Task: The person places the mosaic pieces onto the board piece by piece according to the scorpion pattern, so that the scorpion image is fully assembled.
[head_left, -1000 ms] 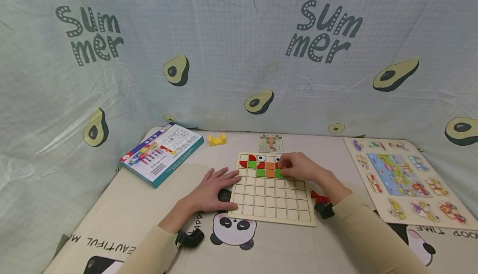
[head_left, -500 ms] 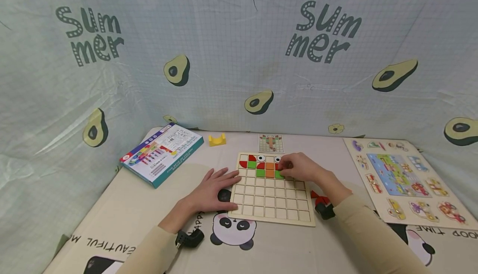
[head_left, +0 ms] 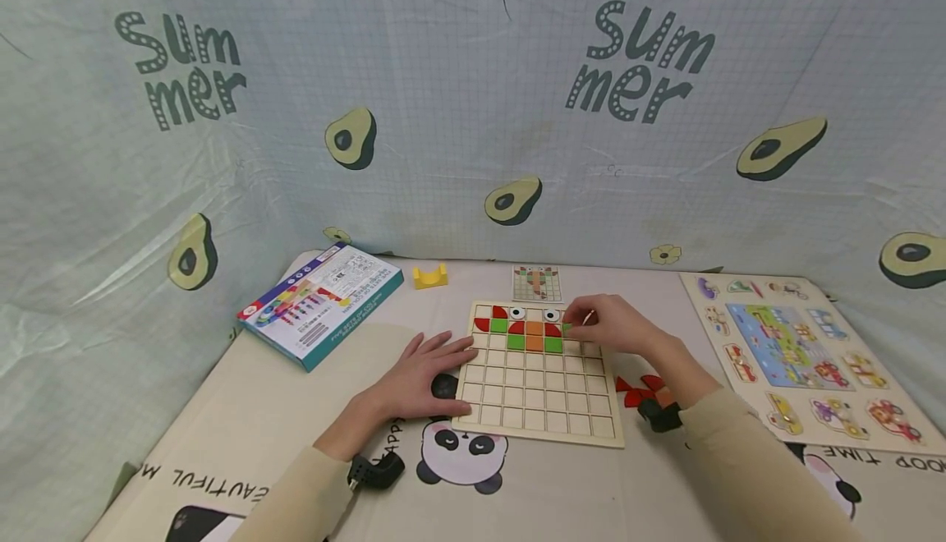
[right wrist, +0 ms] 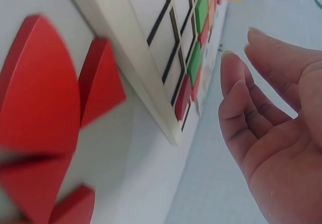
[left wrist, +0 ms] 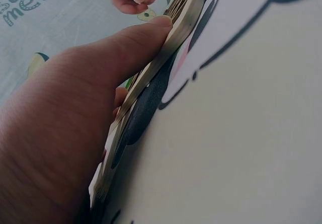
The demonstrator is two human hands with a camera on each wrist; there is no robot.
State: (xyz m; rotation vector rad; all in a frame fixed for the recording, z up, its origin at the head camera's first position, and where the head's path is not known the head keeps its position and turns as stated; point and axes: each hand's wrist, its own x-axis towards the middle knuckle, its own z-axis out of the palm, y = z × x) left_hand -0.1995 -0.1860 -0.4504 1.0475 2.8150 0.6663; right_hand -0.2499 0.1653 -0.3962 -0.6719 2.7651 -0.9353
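A wooden grid board [head_left: 528, 398] lies on the table, with red, green, orange and eye-patterned tiles in its far rows. Along its left edge my left hand [head_left: 424, 378] rests with spread fingers, the thumb on the rim near the front corner; the left wrist view shows this thumb [left wrist: 136, 45] lying on the board's edge. Above the far right of the grid is my right hand [head_left: 609, 324], its fingers loosely bent. No tile shows between thumb and fingers in the right wrist view. Beside it in the head view are a green tile [head_left: 553, 345] and an eye tile [head_left: 552, 315].
Loose red pieces [head_left: 634, 394] lie right of the board, partly hidden by the wrist camera. Behind the board is a small pattern card [head_left: 537, 283]. A yellow block [head_left: 430, 277] and a boxed set [head_left: 321, 304] stand left; a picture puzzle board [head_left: 805, 361] lies right.
My right hand has drawn back to the right from the red and green tiles, which now show fully with the right eye tile. The left hand stays in place.
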